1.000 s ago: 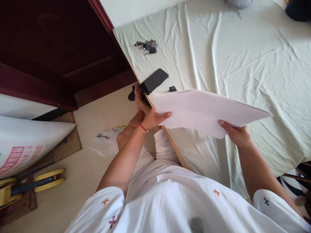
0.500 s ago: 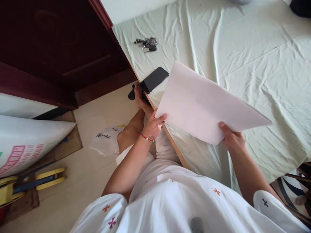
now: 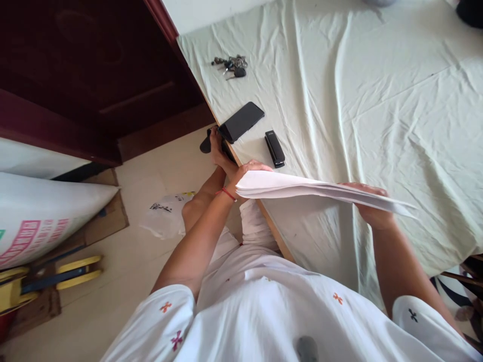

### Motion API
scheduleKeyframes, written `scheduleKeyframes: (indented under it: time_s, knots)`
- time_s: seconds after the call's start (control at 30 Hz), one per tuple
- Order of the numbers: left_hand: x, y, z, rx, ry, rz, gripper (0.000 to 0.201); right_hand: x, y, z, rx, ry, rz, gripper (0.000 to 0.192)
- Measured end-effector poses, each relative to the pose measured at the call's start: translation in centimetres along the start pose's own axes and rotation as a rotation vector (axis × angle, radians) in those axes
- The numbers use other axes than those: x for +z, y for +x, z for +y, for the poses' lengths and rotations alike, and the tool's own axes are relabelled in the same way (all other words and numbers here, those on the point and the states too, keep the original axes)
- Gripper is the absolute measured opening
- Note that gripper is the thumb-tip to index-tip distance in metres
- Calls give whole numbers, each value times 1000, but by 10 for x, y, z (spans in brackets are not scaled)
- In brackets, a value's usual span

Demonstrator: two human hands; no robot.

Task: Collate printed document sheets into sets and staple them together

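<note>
Several sheets of white paper (image 3: 294, 186) are held above the table's front edge, turned nearly edge-on so their lower edges face me. My left hand (image 3: 249, 172) grips the stack at its left end, the fingers partly behind it. At the other end my right hand (image 3: 373, 206) is closed on the sheets from behind, with part of its fingers hidden. Just beyond the paper a black stapler (image 3: 274, 149) lies on the pale green cloth. A black smartphone (image 3: 241, 122) rests near the table's left edge.
A bunch of keys (image 3: 233, 66) lies further back on the cloth-covered table (image 3: 385, 110). On the floor at left are a plastic bag (image 3: 163, 216), a large printed sack (image 3: 49, 216) and a yellow-and-blue trolley (image 3: 75, 274). A dark red door (image 3: 86, 60) stands behind.
Both hands have tilted the sheets from a broad, face-up view to nearly edge-on. The stapler, hidden behind them before, now shows.
</note>
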State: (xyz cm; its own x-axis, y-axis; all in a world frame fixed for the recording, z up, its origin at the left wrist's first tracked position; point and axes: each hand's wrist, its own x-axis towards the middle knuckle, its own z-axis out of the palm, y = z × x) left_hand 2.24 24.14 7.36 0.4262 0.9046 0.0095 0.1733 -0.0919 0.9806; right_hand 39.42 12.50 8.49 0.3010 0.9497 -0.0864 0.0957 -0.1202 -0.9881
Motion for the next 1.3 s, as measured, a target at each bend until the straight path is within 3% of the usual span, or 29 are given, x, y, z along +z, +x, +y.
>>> scheduleKeyframes:
  time_s: [0.07,0.17,0.3,0.37,0.5,0.6,0.67,0.77,0.83,0.93,1.07,1.17,1.3]
  knots:
    - [3,-2,-2,-27,-37,-9,43,7,-4,1,-11,6,58,32]
    - [11,-8,-1,-116,-198,80,43,22,-9,-3,43,126,202,39]
    - [28,-22,6,-204,-534,269,48,40,-16,-11,193,355,337,54]
    - [40,-31,9,-257,-701,356,48,50,-22,-12,249,426,389,58]
    - [75,-51,23,-307,-960,385,49,74,-40,-8,331,521,456,63]
    - [104,-59,37,-304,-1032,333,53,97,-58,-5,367,555,458,61]
    - [117,-58,45,-335,-1046,407,56,109,-69,-3,400,558,430,57]
    - [118,-57,48,-333,-967,557,57,108,-77,-2,434,539,314,50]
    - [108,-58,46,-293,-867,589,57,91,-70,-3,417,512,213,46]
    - [89,-65,42,-274,-733,511,53,47,-48,-9,402,461,120,53]
    - [78,-76,38,-335,-626,256,44,-2,-17,-20,371,345,-224,69]
    - [81,-80,36,-316,-561,147,40,-2,-11,-25,370,270,-301,62]
    - [88,-77,35,-290,-558,119,47,31,-17,-25,346,198,-207,51]
